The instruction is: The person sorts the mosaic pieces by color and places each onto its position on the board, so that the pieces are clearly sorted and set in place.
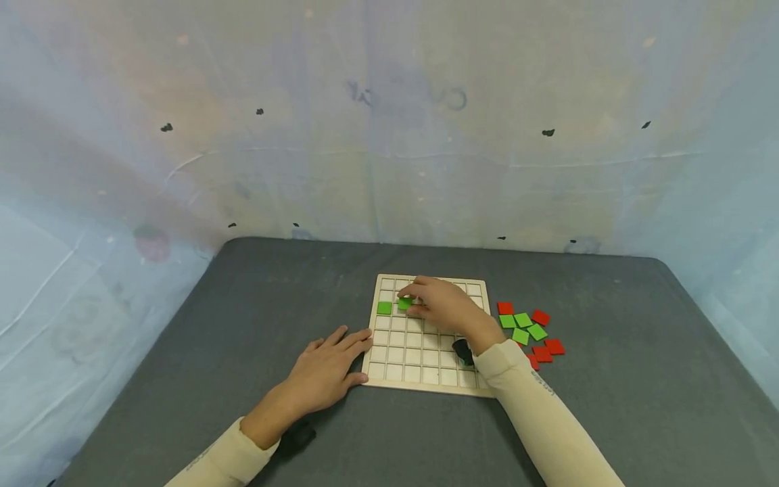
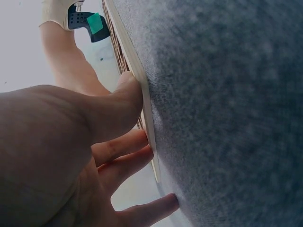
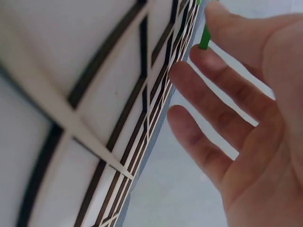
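Note:
A pale wooden grid board (image 1: 426,388) lies on the grey table, its squares divided by raised strips. My right hand (image 1: 444,304) is over the board's upper left part and pinches a green square tile (image 1: 404,304) between thumb and fingers; in the right wrist view this tile (image 3: 204,39) is seen edge-on. One green tile (image 1: 384,308) sits in a square near the left edge, just left of the held one. My left hand (image 1: 328,368) lies spread at the board's left edge, thumb (image 2: 127,90) and fingertips touching its side.
Right of the board lies a loose group of several green tiles (image 1: 523,320) and several red tiles (image 1: 554,347), some partly hidden by the right forearm. A dark grey cloth covers the table (image 1: 292,291). Behind it hangs a pale sheet (image 1: 389,176).

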`<control>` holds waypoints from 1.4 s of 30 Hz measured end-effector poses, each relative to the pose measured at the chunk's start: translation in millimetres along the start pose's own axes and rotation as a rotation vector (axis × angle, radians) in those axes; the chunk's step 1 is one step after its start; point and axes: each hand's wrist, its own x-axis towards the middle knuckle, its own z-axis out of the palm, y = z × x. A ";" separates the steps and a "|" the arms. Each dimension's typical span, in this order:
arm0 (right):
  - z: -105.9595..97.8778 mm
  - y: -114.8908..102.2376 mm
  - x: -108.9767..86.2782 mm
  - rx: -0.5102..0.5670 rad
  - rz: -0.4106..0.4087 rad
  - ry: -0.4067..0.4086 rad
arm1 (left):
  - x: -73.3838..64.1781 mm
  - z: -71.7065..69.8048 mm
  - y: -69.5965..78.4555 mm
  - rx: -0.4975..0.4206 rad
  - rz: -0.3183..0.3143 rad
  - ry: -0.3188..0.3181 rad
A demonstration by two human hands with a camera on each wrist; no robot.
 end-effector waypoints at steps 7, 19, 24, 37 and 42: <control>0.2 -4.8 2.0 0.038 -0.038 0.041 | 0.7 0.6 0.2 0.019 -0.004 -0.007; 9.5 -6.1 7.7 0.000 0.006 0.029 | 2.2 0.3 0.2 0.012 0.002 -0.001; 10.2 -6.9 7.4 -0.033 0.024 0.017 | 2.5 0.1 0.0 0.015 0.004 0.000; 12.5 -9.2 6.9 -0.036 0.071 -0.003 | 0.2 -1.3 -0.4 -0.001 0.000 0.010; 13.6 -11.2 5.8 -0.035 0.075 -0.004 | -1.3 -0.4 -0.7 -0.007 0.005 0.010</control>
